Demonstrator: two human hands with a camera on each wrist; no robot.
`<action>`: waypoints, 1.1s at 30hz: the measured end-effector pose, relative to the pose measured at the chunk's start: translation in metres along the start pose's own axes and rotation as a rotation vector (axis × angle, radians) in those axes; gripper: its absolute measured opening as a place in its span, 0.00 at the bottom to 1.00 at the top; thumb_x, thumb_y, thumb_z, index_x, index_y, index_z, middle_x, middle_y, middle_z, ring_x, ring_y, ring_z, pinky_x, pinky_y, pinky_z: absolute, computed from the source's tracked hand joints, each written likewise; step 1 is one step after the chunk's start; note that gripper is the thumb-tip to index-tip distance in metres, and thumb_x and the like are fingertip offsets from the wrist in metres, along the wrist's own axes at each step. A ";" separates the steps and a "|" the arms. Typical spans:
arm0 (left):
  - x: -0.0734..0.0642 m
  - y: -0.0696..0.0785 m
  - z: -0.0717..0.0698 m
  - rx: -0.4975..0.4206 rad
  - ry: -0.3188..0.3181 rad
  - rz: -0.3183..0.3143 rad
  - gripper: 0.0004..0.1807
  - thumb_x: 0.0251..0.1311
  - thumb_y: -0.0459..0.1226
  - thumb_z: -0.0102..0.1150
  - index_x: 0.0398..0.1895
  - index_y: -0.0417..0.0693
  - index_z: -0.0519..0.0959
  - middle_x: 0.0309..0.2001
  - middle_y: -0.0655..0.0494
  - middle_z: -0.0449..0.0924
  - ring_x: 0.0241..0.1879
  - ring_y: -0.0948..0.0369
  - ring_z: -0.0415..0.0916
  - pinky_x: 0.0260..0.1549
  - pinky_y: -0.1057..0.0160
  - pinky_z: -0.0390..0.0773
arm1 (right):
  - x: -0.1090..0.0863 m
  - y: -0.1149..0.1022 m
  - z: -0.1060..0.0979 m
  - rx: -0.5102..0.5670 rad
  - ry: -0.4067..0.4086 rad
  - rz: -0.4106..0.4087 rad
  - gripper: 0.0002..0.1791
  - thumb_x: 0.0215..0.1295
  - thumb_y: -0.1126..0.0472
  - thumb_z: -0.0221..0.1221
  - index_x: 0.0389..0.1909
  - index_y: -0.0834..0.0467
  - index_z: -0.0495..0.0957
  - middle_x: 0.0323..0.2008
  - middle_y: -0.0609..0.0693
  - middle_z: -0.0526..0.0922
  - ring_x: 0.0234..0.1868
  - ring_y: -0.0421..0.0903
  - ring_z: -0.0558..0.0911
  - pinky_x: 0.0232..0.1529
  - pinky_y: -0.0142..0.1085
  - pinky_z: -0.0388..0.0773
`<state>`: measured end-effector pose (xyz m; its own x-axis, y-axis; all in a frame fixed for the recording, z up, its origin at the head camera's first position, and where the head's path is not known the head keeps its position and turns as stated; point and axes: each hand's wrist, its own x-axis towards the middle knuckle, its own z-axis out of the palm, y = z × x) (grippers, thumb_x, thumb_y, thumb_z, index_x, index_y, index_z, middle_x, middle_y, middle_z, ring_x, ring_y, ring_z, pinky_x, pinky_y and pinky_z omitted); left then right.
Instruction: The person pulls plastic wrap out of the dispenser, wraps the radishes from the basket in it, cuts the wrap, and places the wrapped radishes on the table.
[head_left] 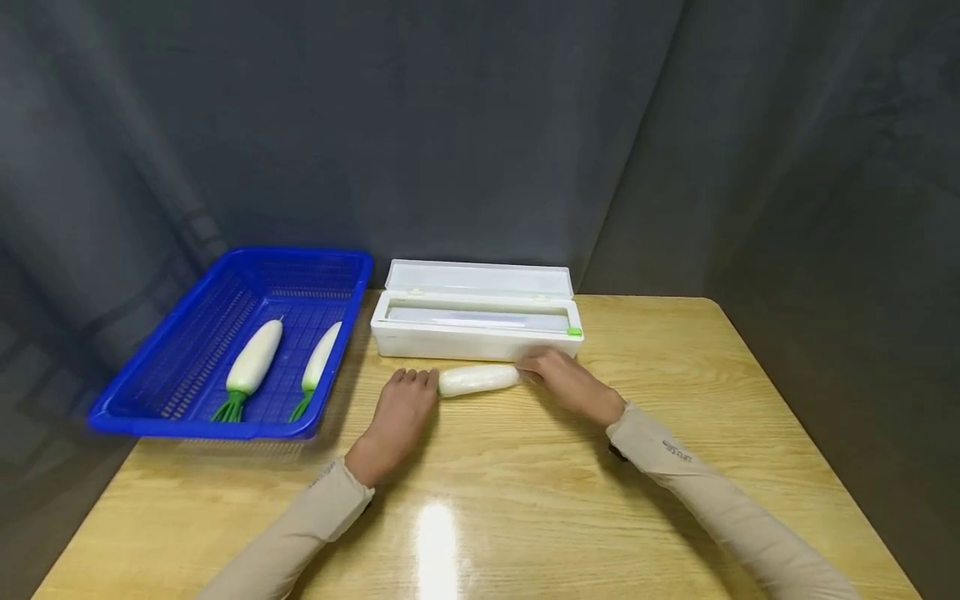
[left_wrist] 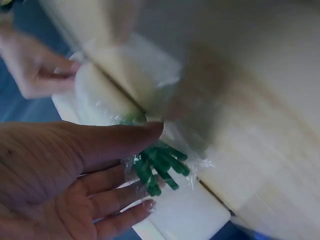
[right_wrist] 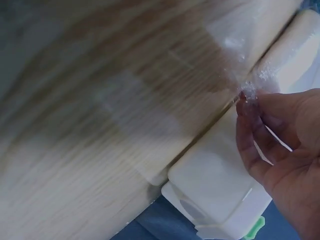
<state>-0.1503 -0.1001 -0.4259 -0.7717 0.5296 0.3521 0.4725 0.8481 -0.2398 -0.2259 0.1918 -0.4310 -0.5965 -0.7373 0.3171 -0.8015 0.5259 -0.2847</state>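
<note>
A white radish [head_left: 478, 380] wrapped in clear plastic film lies crosswise on the table, in front of the white cling-film box [head_left: 476, 342]. At its leafy left end, my left hand [head_left: 401, 410] holds the wrapped radish, thumb near the neck. The green leaves [left_wrist: 161, 167] show through film in the left wrist view, with some fingers behind them. My right hand [head_left: 566, 383] is at the other end. Between thumb and fingertips it pinches gathered plastic film [right_wrist: 250, 85] in the right wrist view. In the head view the right fingers are blurred.
A blue plastic basket [head_left: 197, 428] stands at the left with two more white radishes [head_left: 257, 358] inside. The box's lid [head_left: 480, 277] is raised at the back, and a green slider [head_left: 574, 332] sits on its right front. A grey curtain [head_left: 480, 133] hangs behind the wooden table [head_left: 510, 517].
</note>
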 end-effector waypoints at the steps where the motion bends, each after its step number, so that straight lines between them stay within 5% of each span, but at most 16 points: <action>1: 0.001 0.001 0.001 0.004 -0.023 -0.001 0.24 0.46 0.24 0.78 0.49 0.35 0.82 0.39 0.47 0.87 0.38 0.52 0.85 0.46 0.56 0.84 | 0.000 0.000 0.000 0.009 0.000 0.004 0.10 0.71 0.76 0.59 0.36 0.62 0.86 0.28 0.51 0.82 0.33 0.44 0.77 0.39 0.40 0.78; 3: 0.003 0.000 0.003 0.011 -0.022 0.012 0.18 0.47 0.23 0.77 0.42 0.34 0.82 0.34 0.47 0.86 0.33 0.53 0.84 0.38 0.58 0.84 | 0.000 0.000 -0.002 0.026 -0.017 0.003 0.10 0.71 0.76 0.60 0.35 0.61 0.86 0.26 0.50 0.81 0.30 0.44 0.75 0.37 0.38 0.75; 5: 0.007 -0.003 0.007 0.014 0.046 0.027 0.11 0.48 0.20 0.72 0.29 0.37 0.81 0.26 0.49 0.84 0.26 0.55 0.83 0.28 0.60 0.81 | -0.002 0.000 -0.003 0.035 -0.034 0.002 0.09 0.71 0.75 0.60 0.37 0.60 0.87 0.27 0.52 0.83 0.30 0.43 0.75 0.36 0.37 0.75; 9: 0.012 -0.009 0.010 -0.015 0.101 0.042 0.17 0.44 0.16 0.67 0.16 0.44 0.74 0.18 0.51 0.79 0.19 0.58 0.79 0.19 0.61 0.78 | -0.004 -0.004 -0.008 0.044 -0.085 -0.005 0.08 0.72 0.73 0.61 0.37 0.59 0.86 0.26 0.50 0.82 0.28 0.38 0.69 0.33 0.32 0.70; 16: 0.011 -0.019 0.011 -0.196 -0.021 0.033 0.15 0.46 0.16 0.65 0.22 0.42 0.75 0.22 0.50 0.80 0.24 0.53 0.81 0.23 0.55 0.81 | -0.006 -0.011 -0.011 0.165 -0.117 0.108 0.08 0.72 0.74 0.60 0.32 0.62 0.80 0.23 0.53 0.74 0.26 0.37 0.65 0.30 0.30 0.67; 22: 0.005 -0.025 0.015 -0.261 0.005 0.060 0.14 0.48 0.15 0.64 0.30 0.40 0.78 0.24 0.50 0.80 0.25 0.54 0.80 0.23 0.56 0.80 | -0.009 -0.013 -0.006 0.301 -0.102 0.255 0.06 0.74 0.71 0.60 0.34 0.65 0.80 0.22 0.55 0.80 0.20 0.35 0.71 0.24 0.28 0.70; 27: 0.002 -0.025 0.014 -0.250 0.047 0.067 0.17 0.52 0.17 0.68 0.42 0.39 0.80 0.29 0.49 0.82 0.27 0.53 0.82 0.24 0.56 0.81 | -0.008 -0.015 -0.008 0.216 -0.080 0.255 0.12 0.73 0.67 0.63 0.27 0.62 0.79 0.17 0.44 0.71 0.19 0.34 0.64 0.23 0.27 0.64; 33: 0.009 -0.023 0.011 -0.207 0.038 0.080 0.15 0.52 0.16 0.66 0.36 0.39 0.78 0.28 0.48 0.81 0.27 0.52 0.82 0.22 0.56 0.80 | -0.008 -0.017 -0.011 0.159 -0.107 0.282 0.16 0.74 0.65 0.63 0.23 0.61 0.77 0.17 0.40 0.60 0.19 0.34 0.57 0.24 0.28 0.57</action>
<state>-0.1731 -0.1147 -0.4273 -0.7138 0.5923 0.3738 0.6119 0.7870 -0.0784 -0.2079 0.1931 -0.4187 -0.7790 -0.6171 0.1114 -0.5838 0.6489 -0.4879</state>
